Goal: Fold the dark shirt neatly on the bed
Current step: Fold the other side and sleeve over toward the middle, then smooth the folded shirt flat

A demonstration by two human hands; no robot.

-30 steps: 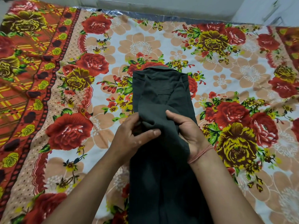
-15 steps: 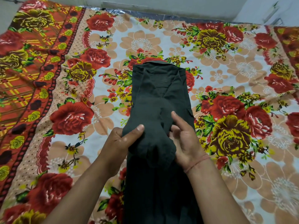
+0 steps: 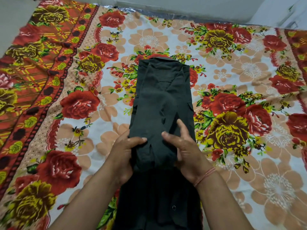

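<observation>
The dark shirt (image 3: 163, 90) lies as a long narrow strip down the middle of the bed, collar end at the far side. Its sides are folded in and a folded sleeve end bunches near the middle. My left hand (image 3: 123, 153) grips the left edge of that bunched fold, thumb on top. My right hand (image 3: 186, 146) holds the fold's right side, thumb and fingers spread over the cloth; a thin thread band circles that wrist. The shirt's lower part runs toward me between my forearms.
A floral bedsheet (image 3: 232, 113) with red and yellow roses covers the bed; an orange patterned border (image 3: 33, 72) runs down the left. A pale wall (image 3: 182, 7) stands behind the bed's far edge.
Both hands have drawn the bunched fold toward me down the shirt. The view has tilted, so more of the upper shirt shows flat.
</observation>
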